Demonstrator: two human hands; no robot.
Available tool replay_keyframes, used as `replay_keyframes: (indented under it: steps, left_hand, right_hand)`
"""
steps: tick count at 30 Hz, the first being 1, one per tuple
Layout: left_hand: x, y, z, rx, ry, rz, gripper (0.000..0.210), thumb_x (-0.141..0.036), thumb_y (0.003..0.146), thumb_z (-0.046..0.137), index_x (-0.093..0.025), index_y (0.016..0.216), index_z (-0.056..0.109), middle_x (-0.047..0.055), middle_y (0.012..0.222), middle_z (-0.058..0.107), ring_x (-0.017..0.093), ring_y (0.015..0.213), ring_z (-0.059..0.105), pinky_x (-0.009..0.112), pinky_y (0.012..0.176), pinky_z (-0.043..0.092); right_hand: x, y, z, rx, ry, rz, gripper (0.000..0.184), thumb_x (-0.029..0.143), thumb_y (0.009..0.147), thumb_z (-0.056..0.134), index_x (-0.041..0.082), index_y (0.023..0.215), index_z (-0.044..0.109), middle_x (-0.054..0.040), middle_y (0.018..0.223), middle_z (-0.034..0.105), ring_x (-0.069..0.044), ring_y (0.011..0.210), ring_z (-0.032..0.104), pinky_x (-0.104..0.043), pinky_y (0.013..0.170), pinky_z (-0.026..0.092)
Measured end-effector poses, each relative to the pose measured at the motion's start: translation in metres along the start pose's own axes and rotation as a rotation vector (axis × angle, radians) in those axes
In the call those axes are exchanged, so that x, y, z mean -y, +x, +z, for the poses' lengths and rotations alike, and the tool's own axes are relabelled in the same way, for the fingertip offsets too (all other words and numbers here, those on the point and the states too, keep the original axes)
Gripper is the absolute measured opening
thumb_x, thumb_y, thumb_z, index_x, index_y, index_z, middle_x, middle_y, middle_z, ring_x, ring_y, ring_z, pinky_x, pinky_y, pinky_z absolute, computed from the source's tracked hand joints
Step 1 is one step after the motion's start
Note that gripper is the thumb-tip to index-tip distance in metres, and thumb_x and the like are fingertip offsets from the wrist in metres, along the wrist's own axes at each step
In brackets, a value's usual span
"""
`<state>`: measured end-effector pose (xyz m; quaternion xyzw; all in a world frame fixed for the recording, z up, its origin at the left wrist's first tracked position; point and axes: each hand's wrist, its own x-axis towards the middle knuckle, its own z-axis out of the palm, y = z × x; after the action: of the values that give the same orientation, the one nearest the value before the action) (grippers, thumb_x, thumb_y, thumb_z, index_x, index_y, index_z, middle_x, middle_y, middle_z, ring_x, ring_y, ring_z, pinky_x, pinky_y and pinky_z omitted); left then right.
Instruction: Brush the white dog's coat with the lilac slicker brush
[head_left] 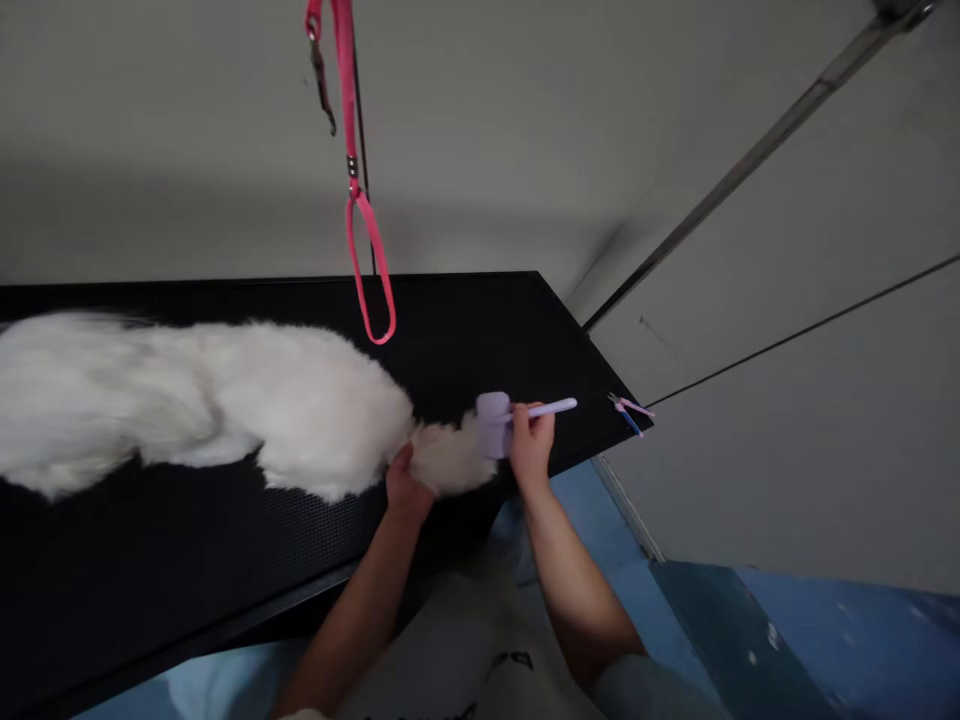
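Note:
A white, fluffy dog (315,400) is stretched along the black table, its fluffy tail (450,462) pointing right. My left hand (409,487) is closed around the base of the tail, the fingers partly lost in fur. In my right hand (532,447) is the handle of a lilac pet brush (493,425). The brush's broad head touches the fur at the tail's tip, and its handle points right. The bristle side faces away from me and is hidden.
A pink grooming loop (371,265) hangs over the table (472,320), with a metal clip (322,90) beside its strap. Small nail clippers (630,412) with pink and blue handles lie at the right corner. A metal pole (750,160) slants along the grey wall.

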<state>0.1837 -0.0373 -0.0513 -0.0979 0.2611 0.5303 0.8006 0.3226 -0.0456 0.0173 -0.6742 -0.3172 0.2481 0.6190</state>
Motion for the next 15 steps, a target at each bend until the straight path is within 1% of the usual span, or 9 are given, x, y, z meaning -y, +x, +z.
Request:
replay_keyframes:
  steps: [3, 4, 5, 7, 9, 11, 12, 14, 15]
  left_hand:
    - [-0.002, -0.004, 0.000, 0.067, 0.058, -0.021, 0.037, -0.036, 0.086, 0.045, -0.013, 0.102, 0.069, 0.012, 0.099, 0.072, 0.030, 0.108, 0.061, 0.046, 0.101, 0.042]
    - [-0.003, -0.005, 0.001, 0.083, 0.061, -0.024, 0.039, -0.038, 0.087, 0.044, -0.012, 0.102, 0.069, 0.012, 0.100, 0.072, 0.030, 0.108, 0.061, 0.046, 0.100, 0.042]
    - [-0.004, -0.006, 0.001, 0.089, 0.054, -0.026, 0.041, -0.038, 0.088, 0.042, -0.011, 0.102, 0.069, 0.013, 0.102, 0.071, 0.030, 0.107, 0.061, 0.045, 0.100, 0.042]
    - [-0.004, -0.007, 0.002, 0.069, 0.035, -0.034, 0.040, -0.035, 0.090, 0.039, -0.011, 0.101, 0.068, 0.013, 0.102, 0.071, 0.027, 0.105, 0.063, 0.043, 0.101, 0.042]
    - [-0.002, -0.007, 0.002, 0.078, 0.054, -0.056, 0.040, -0.035, 0.092, 0.038, -0.011, 0.103, 0.068, 0.012, 0.103, 0.071, 0.025, 0.106, 0.063, 0.042, 0.102, 0.041]
    - [0.001, -0.006, 0.000, 0.114, 0.109, -0.101, 0.041, -0.037, 0.092, 0.037, -0.012, 0.105, 0.067, 0.012, 0.103, 0.071, 0.026, 0.107, 0.062, 0.043, 0.101, 0.042]
    - [0.003, -0.006, -0.001, 0.129, 0.141, -0.135, 0.042, -0.038, 0.092, 0.036, -0.013, 0.104, 0.068, 0.011, 0.101, 0.072, 0.026, 0.105, 0.063, 0.043, 0.099, 0.043]
    - [0.006, -0.007, -0.002, 0.134, 0.199, -0.212, 0.045, -0.041, 0.093, 0.033, -0.013, 0.098, 0.069, 0.011, 0.093, 0.072, 0.027, 0.098, 0.065, 0.044, 0.094, 0.047]
    - [0.007, -0.008, -0.002, 0.129, 0.209, -0.233, 0.047, -0.042, 0.093, 0.033, -0.014, 0.095, 0.070, 0.011, 0.089, 0.072, 0.027, 0.094, 0.066, 0.043, 0.091, 0.048]
  right_hand:
    - [-0.007, -0.019, 0.010, 0.233, 0.086, 0.055, 0.023, 0.041, 0.079, 0.057, 0.020, 0.088, 0.051, -0.0018, 0.081, 0.065, -0.016, 0.070, 0.059, -0.030, 0.065, 0.047]
    - [-0.012, -0.019, 0.009, 0.258, 0.083, 0.071, 0.023, 0.040, 0.077, 0.059, 0.020, 0.085, 0.052, -0.0022, 0.078, 0.066, -0.017, 0.069, 0.059, -0.031, 0.065, 0.047]
    - [-0.016, -0.016, 0.003, 0.237, 0.071, 0.082, 0.022, 0.039, 0.077, 0.059, 0.019, 0.082, 0.051, -0.0023, 0.075, 0.065, -0.017, 0.068, 0.059, -0.031, 0.064, 0.047]
    - [-0.020, -0.002, -0.019, 0.127, 0.036, 0.068, 0.021, 0.038, 0.076, 0.058, 0.019, 0.079, 0.050, -0.0023, 0.075, 0.063, -0.017, 0.071, 0.058, -0.032, 0.067, 0.046]
    - [-0.018, 0.007, -0.044, -0.099, -0.026, -0.014, 0.022, 0.037, 0.074, 0.061, 0.020, 0.081, 0.048, -0.0008, 0.077, 0.061, -0.017, 0.074, 0.057, -0.032, 0.072, 0.045]
    - [-0.012, -0.001, -0.054, -0.203, -0.004, -0.098, 0.022, 0.037, 0.076, 0.061, 0.021, 0.084, 0.047, -0.0010, 0.081, 0.062, -0.016, 0.076, 0.058, -0.032, 0.073, 0.046]
    - [-0.010, -0.012, -0.052, -0.152, 0.053, -0.120, 0.021, 0.038, 0.079, 0.059, 0.022, 0.085, 0.047, -0.0019, 0.085, 0.064, -0.016, 0.076, 0.059, -0.032, 0.073, 0.047]
    - [-0.009, -0.036, -0.038, 0.177, 0.113, -0.109, 0.018, 0.036, 0.080, 0.060, 0.022, 0.088, 0.051, -0.0043, 0.090, 0.066, -0.018, 0.079, 0.062, -0.032, 0.071, 0.050]
    - [-0.010, -0.044, -0.032, 0.293, 0.128, -0.096, 0.017, 0.034, 0.080, 0.061, 0.023, 0.089, 0.052, -0.0054, 0.092, 0.067, -0.018, 0.082, 0.063, -0.033, 0.073, 0.050]
